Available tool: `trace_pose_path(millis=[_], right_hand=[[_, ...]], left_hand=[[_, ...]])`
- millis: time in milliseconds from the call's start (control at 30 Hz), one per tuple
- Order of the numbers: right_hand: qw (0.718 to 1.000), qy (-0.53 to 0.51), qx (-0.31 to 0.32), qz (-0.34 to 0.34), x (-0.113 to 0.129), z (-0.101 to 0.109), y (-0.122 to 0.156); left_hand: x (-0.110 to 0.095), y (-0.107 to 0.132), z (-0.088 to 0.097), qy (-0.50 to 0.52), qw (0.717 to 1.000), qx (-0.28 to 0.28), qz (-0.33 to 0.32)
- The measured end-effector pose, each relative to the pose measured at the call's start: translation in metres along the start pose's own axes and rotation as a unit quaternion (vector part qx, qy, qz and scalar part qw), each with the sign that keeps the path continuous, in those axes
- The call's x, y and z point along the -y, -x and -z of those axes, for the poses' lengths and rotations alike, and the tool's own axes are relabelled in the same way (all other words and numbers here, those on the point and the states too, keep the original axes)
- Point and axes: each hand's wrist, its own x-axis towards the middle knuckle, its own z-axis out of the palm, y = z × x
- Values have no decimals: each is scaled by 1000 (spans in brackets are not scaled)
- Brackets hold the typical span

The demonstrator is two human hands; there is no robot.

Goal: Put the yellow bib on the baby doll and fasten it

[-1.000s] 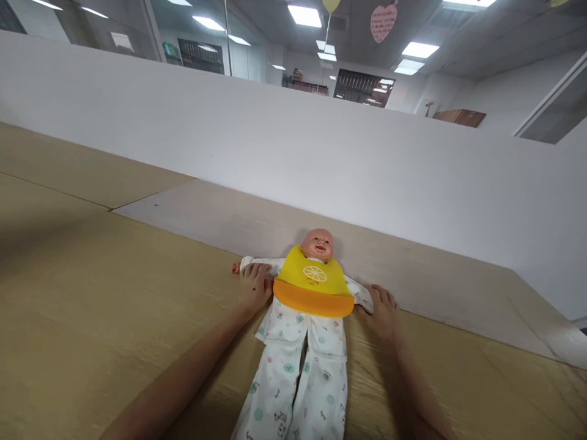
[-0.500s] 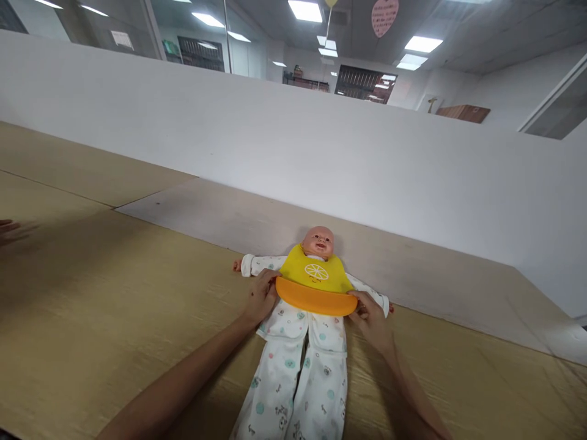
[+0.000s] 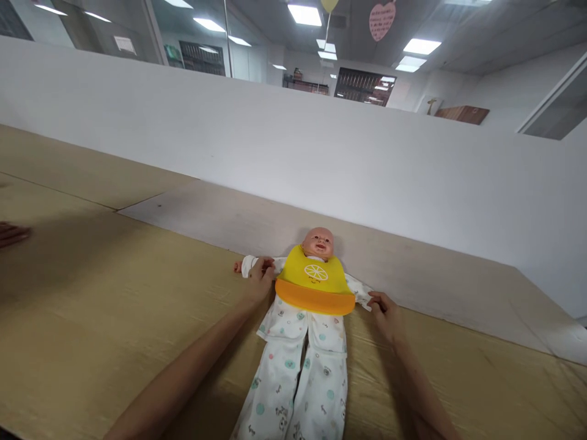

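A baby doll [image 3: 318, 241] in white patterned pyjamas [image 3: 298, 373] lies on its back on a tan mat [image 3: 92, 318]. It wears a yellow bib with an orange pocket [image 3: 314, 286]. My left hand [image 3: 259, 278] is closed on the doll's sleeve on the left side, near its small hand. On the other side, my right hand [image 3: 385, 313] pinches the end of the opposite sleeve. Both of the doll's arms are stretched out sideways.
A white partition wall [image 3: 321, 153] runs behind the doll, beyond a paler strip of floor [image 3: 413, 275]. Another person's fingers [image 3: 11, 234] reach in at the far left edge. Ceiling lights and a pink heart hang above.
Both hands left the edges of the bib's orange pocket and moved outward to the doll's sleeves. The other person's fingers stay at the left edge.
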Motion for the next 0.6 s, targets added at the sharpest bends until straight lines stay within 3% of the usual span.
trace_pose_path(millis=[167,300,467,600], right_hand=[[999,-12,-23,-26,-3,-3,0],[999,-9,-27,-33,-8,-2,1],[999,-5,-35,-25,8,-4,-11],[1000,29,0,4,33,-25,-51]], left_hand=[[-19,-59,-36,-35,997,54,48],[-17,-93,-63,-40,989,99,102],[-9,-102,-75,1,976,174,129],[-3,-101,-80,34,970,199,137]])
